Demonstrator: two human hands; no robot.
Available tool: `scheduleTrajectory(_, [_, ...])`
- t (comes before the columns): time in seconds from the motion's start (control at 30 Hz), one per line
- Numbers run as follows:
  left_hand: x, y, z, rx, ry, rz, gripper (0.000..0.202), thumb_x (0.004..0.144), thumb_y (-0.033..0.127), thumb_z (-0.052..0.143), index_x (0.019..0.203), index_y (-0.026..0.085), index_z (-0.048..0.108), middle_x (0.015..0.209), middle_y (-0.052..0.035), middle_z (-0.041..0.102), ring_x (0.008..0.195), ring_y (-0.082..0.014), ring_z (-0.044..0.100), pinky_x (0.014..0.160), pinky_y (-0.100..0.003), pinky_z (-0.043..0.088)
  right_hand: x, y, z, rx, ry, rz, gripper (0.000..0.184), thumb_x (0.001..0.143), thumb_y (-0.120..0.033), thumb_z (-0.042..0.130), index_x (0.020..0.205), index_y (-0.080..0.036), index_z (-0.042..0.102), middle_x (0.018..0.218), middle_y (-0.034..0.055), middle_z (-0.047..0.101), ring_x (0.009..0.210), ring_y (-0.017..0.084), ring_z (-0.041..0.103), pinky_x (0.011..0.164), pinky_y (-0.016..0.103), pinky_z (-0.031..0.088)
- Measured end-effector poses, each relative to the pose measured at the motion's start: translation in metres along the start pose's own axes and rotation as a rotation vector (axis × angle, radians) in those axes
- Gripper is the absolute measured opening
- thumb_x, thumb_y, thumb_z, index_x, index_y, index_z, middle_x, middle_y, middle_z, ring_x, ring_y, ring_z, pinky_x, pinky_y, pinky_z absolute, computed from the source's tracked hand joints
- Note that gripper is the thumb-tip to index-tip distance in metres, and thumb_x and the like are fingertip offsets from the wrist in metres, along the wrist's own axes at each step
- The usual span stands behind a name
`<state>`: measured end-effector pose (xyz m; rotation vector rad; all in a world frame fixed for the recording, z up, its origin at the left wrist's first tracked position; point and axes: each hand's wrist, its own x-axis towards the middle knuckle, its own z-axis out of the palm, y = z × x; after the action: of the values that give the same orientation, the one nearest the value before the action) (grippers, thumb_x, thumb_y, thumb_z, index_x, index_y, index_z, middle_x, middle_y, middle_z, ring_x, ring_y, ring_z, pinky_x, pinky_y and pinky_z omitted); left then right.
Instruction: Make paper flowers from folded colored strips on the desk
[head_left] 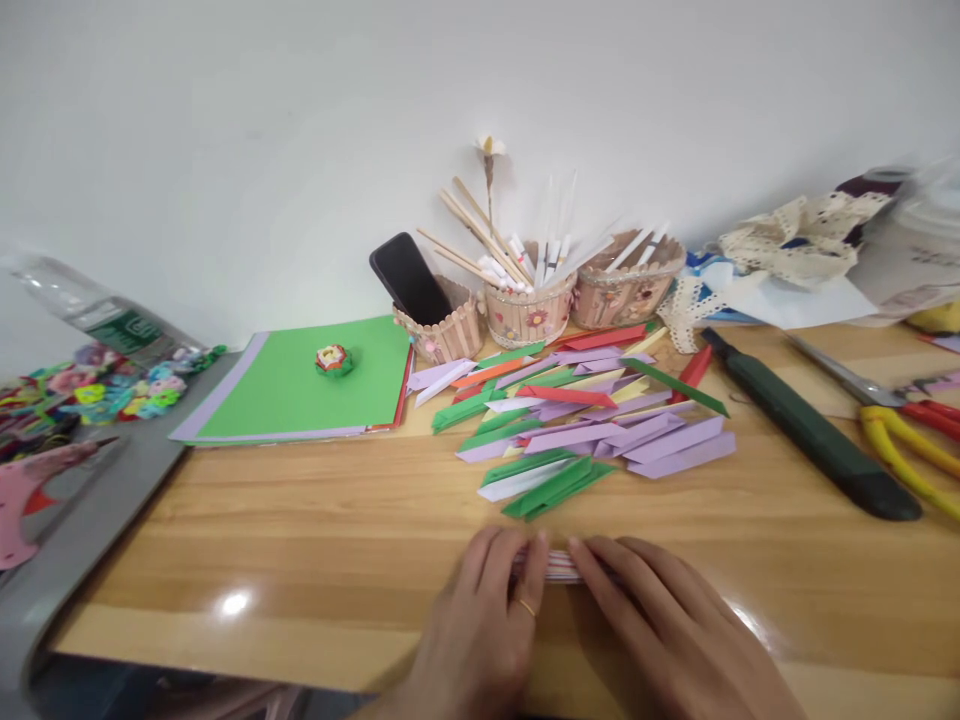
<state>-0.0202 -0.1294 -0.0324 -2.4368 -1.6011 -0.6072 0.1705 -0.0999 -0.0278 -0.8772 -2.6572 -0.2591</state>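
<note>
A small folded paper strip (561, 567) with white and reddish stripes lies at the table's front, between my hands. My left hand (484, 615), with a ring on one finger, has its fingers and thumb closed on the strip's left end. My right hand (660, 610) holds the right end, its fingertips pressed down on it. The fingers cover both ends, so only the middle shows. Just beyond my hands is a loose pile of folded paper pieces (562, 437) in green, purple, red, yellow and white.
A green paper stack (285, 390) carries a small paper flower (333, 360). Behind the pile stand decorated holders (531, 315) with sticks, pens and a phone (412, 278). A dark green cutter-like tool (817, 430) and scissors (900, 410) lie right; a bottle (112, 315) leans left.
</note>
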Motion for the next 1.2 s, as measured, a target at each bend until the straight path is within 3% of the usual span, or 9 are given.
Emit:
scheduleTrajectory(0.2, [-0.005,-0.007,-0.002,0.02,-0.092,0.08,0.041,0.083,0.011,0.039,0.121,0.017,0.05,0.097,-0.0077,0.064,0.096,-0.0191,0.057,0.07,-0.026,0.055,0.0,-0.001,-0.003,-0.06,0.01,-0.034,0.044,0.08,-0.007,0.031,0.115,-0.011,0.056,0.114,0.0092,0.062,0.1,0.022,0.057,0.075,0.032,0.054])
scheduleTrajectory(0.3, [-0.004,-0.002,-0.002,-0.193,-0.117,-0.141,0.029,0.086,0.019,0.04,0.109,0.024,0.057,0.088,-0.0029,0.065,0.084,-0.0129,0.061,0.068,-0.021,0.054,0.0,-0.002,-0.004,-0.053,0.054,-0.02,0.044,0.078,-0.005,0.03,0.11,-0.014,0.059,0.111,0.0076,0.064,0.098,0.021,0.058,0.071,0.029,0.055])
scheduleTrajectory(0.37, [-0.002,0.004,-0.003,-0.316,-0.122,-0.362,0.019,0.087,0.024,0.042,0.092,0.023,0.06,0.08,-0.0016,0.065,0.074,-0.0107,0.063,0.063,-0.019,0.054,-0.002,-0.002,-0.004,-0.012,0.026,-0.001,0.045,0.078,-0.008,0.031,0.114,-0.014,0.057,0.113,0.0076,0.063,0.098,0.021,0.058,0.072,0.03,0.055])
scheduleTrajectory(0.43, [0.001,0.009,-0.004,-0.382,-0.108,-0.48,0.016,0.087,0.028,0.044,0.084,0.023,0.059,0.076,-0.0014,0.064,0.068,-0.0108,0.063,0.058,-0.019,0.054,-0.005,-0.001,-0.003,0.047,0.0,-0.003,0.045,0.08,-0.012,0.031,0.119,-0.014,0.054,0.114,0.0082,0.062,0.099,0.022,0.058,0.072,0.03,0.056])
scheduleTrajectory(0.63, [0.005,0.012,-0.008,-0.412,-0.092,-0.515,0.013,0.085,0.031,0.048,0.081,0.022,0.058,0.074,-0.001,0.064,0.064,-0.0117,0.063,0.055,-0.02,0.054,-0.007,0.0,0.0,0.151,0.019,0.082,0.046,0.082,-0.013,0.028,0.123,-0.014,0.049,0.107,0.0103,0.063,0.096,0.023,0.058,0.071,0.032,0.056])
scheduleTrajectory(0.73, [0.003,0.01,-0.008,-0.395,-0.116,-0.487,0.016,0.086,0.03,0.046,0.083,0.022,0.059,0.076,-0.0012,0.065,0.065,-0.0103,0.063,0.056,-0.018,0.053,-0.005,0.002,-0.002,0.218,-0.046,0.071,0.047,0.083,-0.015,0.031,0.128,-0.016,0.044,0.108,0.01,0.062,0.096,0.022,0.058,0.074,0.031,0.055])
scheduleTrajectory(0.97, [-0.001,-0.006,-0.007,-0.426,-0.195,-0.287,0.019,0.088,0.028,0.043,0.094,0.023,0.061,0.078,-0.0006,0.066,0.07,-0.0095,0.063,0.058,-0.016,0.053,0.0,0.004,-0.006,0.225,-0.063,0.065,0.051,0.081,-0.013,0.033,0.131,-0.015,0.041,0.105,0.0095,0.063,0.092,0.022,0.058,0.072,0.031,0.055])
scheduleTrajectory(1.13, [0.0,-0.019,-0.011,-0.266,-0.093,0.11,0.044,0.086,0.014,0.044,0.129,0.02,0.042,0.086,-0.0038,0.068,0.081,-0.0123,0.062,0.064,-0.018,0.053,0.002,0.001,-0.005,0.176,-0.058,0.049,0.05,0.081,-0.013,0.033,0.129,-0.012,0.043,0.102,0.0101,0.064,0.089,0.022,0.058,0.07,0.031,0.056])
scheduleTrajectory(1.2, [-0.001,-0.019,-0.011,-0.263,-0.071,0.08,0.042,0.086,0.014,0.046,0.127,0.022,0.044,0.085,-0.0026,0.068,0.078,-0.0111,0.063,0.063,-0.017,0.053,0.001,-0.002,-0.002,0.118,-0.046,0.044,0.047,0.081,-0.014,0.033,0.125,-0.013,0.047,0.104,0.0105,0.064,0.09,0.023,0.058,0.068,0.032,0.056])
